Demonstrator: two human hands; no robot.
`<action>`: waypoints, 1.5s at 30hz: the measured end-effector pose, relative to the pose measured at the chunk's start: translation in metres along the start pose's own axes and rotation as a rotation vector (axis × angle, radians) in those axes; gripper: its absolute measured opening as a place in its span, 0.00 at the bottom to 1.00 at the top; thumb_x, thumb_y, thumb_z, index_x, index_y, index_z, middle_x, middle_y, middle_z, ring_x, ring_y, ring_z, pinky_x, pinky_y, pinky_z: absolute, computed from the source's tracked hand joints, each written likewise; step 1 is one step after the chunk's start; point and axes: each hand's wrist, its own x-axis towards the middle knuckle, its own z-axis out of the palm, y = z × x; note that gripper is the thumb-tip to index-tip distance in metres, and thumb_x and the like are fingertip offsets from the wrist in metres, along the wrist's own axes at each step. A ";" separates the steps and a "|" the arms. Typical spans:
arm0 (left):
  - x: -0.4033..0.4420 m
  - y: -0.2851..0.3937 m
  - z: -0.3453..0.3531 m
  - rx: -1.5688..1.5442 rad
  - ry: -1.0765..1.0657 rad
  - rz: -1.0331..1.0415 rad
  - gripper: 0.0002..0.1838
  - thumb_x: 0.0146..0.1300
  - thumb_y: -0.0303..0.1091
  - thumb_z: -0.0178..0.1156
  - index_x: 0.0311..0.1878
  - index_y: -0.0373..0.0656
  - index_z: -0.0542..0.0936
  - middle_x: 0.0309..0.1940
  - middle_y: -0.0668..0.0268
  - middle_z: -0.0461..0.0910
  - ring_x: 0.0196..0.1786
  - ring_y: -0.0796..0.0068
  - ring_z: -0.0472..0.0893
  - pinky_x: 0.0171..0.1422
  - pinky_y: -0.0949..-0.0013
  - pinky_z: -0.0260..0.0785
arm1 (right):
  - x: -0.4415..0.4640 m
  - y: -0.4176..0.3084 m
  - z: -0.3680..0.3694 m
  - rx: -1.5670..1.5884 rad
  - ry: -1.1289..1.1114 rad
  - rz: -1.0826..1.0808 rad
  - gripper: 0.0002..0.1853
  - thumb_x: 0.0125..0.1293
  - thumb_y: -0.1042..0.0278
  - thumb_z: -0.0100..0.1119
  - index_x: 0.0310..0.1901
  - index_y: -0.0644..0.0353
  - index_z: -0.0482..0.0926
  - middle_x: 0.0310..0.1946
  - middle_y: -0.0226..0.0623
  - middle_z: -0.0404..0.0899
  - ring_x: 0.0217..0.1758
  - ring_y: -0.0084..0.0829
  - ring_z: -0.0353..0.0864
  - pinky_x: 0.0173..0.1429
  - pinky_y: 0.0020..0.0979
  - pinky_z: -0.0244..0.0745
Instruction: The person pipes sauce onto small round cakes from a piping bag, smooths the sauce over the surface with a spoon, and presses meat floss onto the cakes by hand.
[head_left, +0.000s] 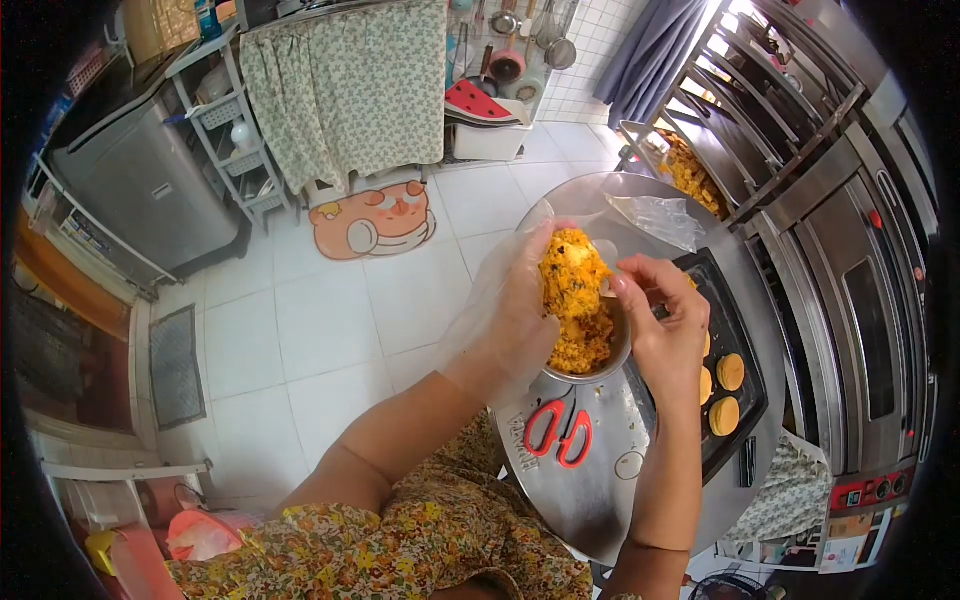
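White floor tiles (320, 335) sit by the round tabletop (612, 505). Left hand (522, 305) holds crumbly yellow food (574, 275) over the bowl (590, 379); right hand (668, 318) bends close, grip hard to tell. Squeezing too hard could spill crumbs.

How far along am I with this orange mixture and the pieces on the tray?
Looks done: round golden pieces sit on the dark tray.
In hand: your plastic-covered left hand cups an orange clump, your right hand beside it.
Probably left: loose mixture in the metal bowl; I can't tell how much.
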 end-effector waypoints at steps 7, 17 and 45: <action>-0.011 -0.003 0.002 0.217 0.022 0.144 0.41 0.54 0.05 0.47 0.74 0.38 0.58 0.65 0.56 0.69 0.70 0.61 0.68 0.79 0.61 0.57 | 0.003 0.005 -0.001 0.069 0.051 0.032 0.04 0.66 0.78 0.63 0.40 0.68 0.82 0.30 0.35 0.81 0.31 0.21 0.78 0.38 0.26 0.73; -0.010 0.022 -0.007 0.686 -0.135 0.296 0.34 0.69 0.16 0.47 0.77 0.42 0.54 0.66 0.51 0.69 0.66 0.49 0.69 0.75 0.57 0.59 | 0.025 -0.006 -0.005 -0.133 -0.149 -0.037 0.05 0.64 0.81 0.61 0.39 0.67 0.85 0.29 0.40 0.79 0.28 0.31 0.77 0.37 0.30 0.74; -0.009 0.008 -0.004 0.713 -0.037 0.416 0.45 0.58 0.10 0.50 0.80 0.40 0.50 0.63 0.52 0.72 0.65 0.48 0.71 0.73 0.54 0.62 | -0.008 0.008 -0.012 -0.421 -0.225 -0.285 0.30 0.53 0.92 0.49 0.57 0.58 0.83 0.59 0.47 0.75 0.61 0.51 0.72 0.66 0.45 0.69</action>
